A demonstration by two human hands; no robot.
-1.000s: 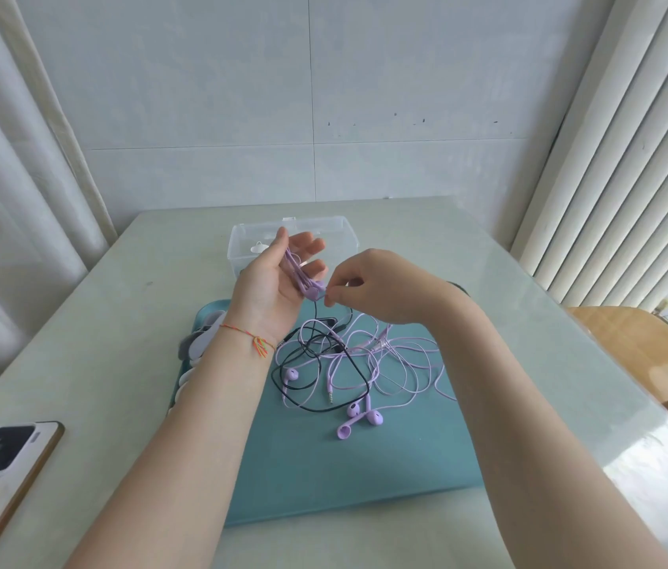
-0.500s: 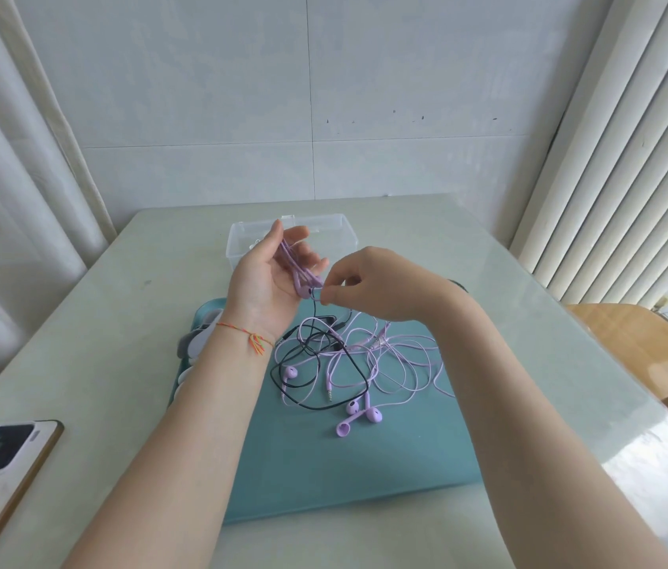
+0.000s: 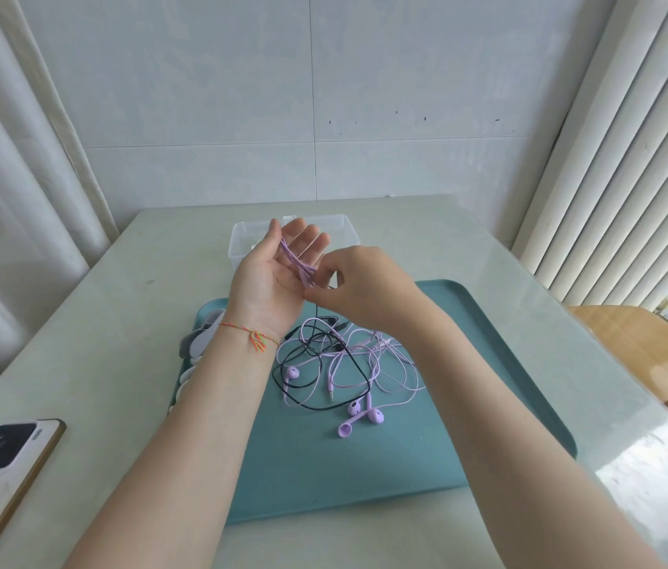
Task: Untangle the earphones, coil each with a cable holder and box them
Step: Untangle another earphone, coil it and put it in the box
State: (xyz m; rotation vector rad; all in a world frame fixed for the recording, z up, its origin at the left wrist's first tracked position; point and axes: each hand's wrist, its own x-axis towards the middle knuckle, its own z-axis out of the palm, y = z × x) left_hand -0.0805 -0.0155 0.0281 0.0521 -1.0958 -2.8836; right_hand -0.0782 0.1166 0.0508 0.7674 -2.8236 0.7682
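One purple cable (image 3: 297, 260) is being coiled across the open left hand (image 3: 272, 277), palm up, fingers spread; the loops are lying over the palm and between the fingers, not clamped by a closed grip. The right hand (image 3: 359, 291) is being held just beside it, grip pinched shut on the lower end of that bundle near the left wrist. Whether a cable holder is already being fitted there cannot be told.

Progress judged: early to middle. One earphone is being wound, not yet boxed.

Still being left on the tray (image 3: 488, 322): a tangle (image 3: 340, 363) of purple and black cable at the tray's middle, with earbuds (image 3: 359, 414) and a jack plug (image 3: 331, 391) showing toward the near side. The black cable (image 3: 359, 365) is looping through the purple ones, so untangling is judged unfinished.

Cable holders (image 3: 196, 342), grey and white, are being kept in a row along the tray's left edge, partly hidden by the left forearm.

The clear box (image 3: 344, 232) is sitting on the surface (image 3: 139, 322) just beyond the tray's far edge, behind the hands; something white is showing inside, contents otherwise not being made out.

A phone (image 3: 4, 453) is lying at the surface's near left corner, uninvolved.
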